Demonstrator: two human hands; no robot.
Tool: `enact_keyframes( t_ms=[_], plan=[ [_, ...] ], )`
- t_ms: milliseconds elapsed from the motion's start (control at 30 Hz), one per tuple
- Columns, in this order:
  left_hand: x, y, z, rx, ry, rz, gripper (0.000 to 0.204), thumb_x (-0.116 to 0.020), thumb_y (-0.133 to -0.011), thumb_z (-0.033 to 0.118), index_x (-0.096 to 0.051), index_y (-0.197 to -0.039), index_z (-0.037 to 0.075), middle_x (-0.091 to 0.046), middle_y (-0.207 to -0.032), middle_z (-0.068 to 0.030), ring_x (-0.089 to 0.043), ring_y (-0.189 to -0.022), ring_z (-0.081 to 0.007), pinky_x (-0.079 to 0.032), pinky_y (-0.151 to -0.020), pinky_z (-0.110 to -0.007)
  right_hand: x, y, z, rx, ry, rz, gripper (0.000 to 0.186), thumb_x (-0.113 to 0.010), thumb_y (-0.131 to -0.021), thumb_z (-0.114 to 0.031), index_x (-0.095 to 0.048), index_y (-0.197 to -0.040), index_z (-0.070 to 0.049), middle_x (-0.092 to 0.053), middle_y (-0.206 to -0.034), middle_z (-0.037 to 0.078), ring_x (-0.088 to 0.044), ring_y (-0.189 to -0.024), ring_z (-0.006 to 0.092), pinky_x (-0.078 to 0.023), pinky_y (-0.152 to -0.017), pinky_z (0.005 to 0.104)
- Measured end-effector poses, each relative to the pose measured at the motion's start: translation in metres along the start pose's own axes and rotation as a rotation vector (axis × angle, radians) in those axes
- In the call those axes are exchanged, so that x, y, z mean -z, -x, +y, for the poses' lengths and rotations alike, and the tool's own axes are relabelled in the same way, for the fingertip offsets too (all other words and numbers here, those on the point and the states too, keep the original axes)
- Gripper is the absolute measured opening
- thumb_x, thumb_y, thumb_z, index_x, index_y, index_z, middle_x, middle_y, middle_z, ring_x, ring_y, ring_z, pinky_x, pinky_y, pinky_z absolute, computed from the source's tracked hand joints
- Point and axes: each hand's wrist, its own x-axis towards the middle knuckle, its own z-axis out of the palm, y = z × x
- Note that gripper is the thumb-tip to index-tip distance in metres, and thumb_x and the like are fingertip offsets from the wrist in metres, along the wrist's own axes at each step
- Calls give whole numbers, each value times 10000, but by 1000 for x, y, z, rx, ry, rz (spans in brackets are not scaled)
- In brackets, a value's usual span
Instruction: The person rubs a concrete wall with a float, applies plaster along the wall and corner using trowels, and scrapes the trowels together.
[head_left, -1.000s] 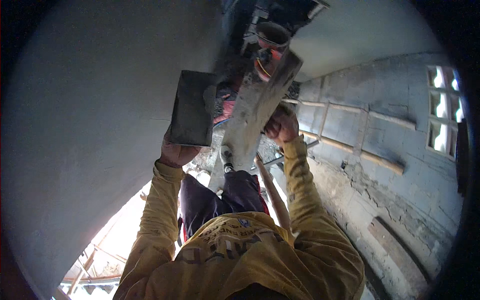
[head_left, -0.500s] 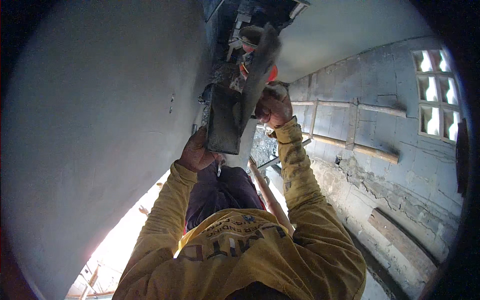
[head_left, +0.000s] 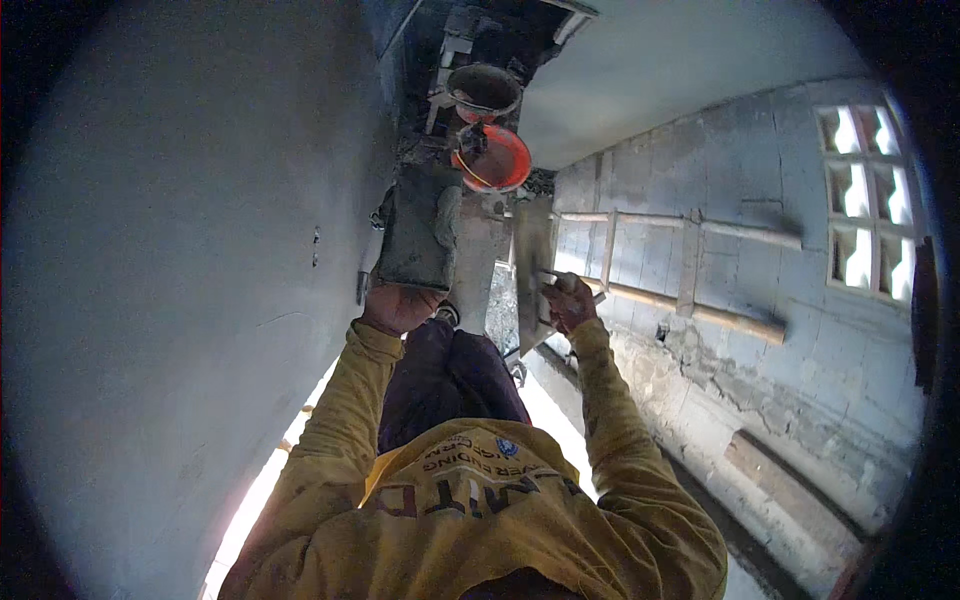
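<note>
My left hand (head_left: 400, 308) is closed under the near end of a dark plasterer's hawk (head_left: 412, 215), a flat board coated with grey mortar. A lump of wet mortar (head_left: 447, 215) clings along its right edge. To the right, my right hand (head_left: 570, 303) is wrapped round the handle of a long rectangular plastering trowel (head_left: 532, 245). The trowel's blade stands nearly on edge, apart from the hawk. A smooth grey wall (head_left: 200, 250) rises close on my left, near the hawk.
Beyond the hawk sit an orange bucket (head_left: 522, 165) with a yellow handle and a dark round tub (head_left: 485, 90). Bamboo poles (head_left: 700, 309) run along the block wall (head_left: 680, 160) at right, which has a vent window (head_left: 868, 200). A wooden plank (head_left: 790, 490) lies lower right.
My right hand has drawn the trowel down and to the right, off the hawk, uncovering the bucket and tub. The hawk has shifted slightly left.
</note>
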Motion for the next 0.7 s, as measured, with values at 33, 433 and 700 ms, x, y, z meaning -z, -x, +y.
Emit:
enact_keyframes(
  t_ms=[33,433,700],
  plan=[
    [2,-8,4,-8,8,-18,463,-507,-952,359,-530,-1316,74,-530,-1357,-148,-516,-1241,-319,-461,-988,-493,9,-4,0,-161,-82,48,224,-744,-816,-165,-523,-800,-130,-481,-587,-34,-445,-449,87,-377,-396,281],
    [6,-98,32,-8,-41,-83,463,-513,-959,347,-514,-1322,60,-562,-1305,-145,-570,-1133,-305,-500,-890,-451,42,-12,-63,28,145,-268,538,-677,-887,-234,-446,-1356,-102,-647,-958,69,-601,-646,198,-493,-548,346],
    [3,-174,51,-51,-113,-127,391,-451,-1003,342,-537,-1281,81,-607,-1244,-108,-614,-1069,-271,-528,-863,-422,21,-76,-124,404,727,-340,583,-680,-848,-355,-493,-1324,-73,-653,-1024,194,-656,-909,322,-520,-796,384]
  ],
)
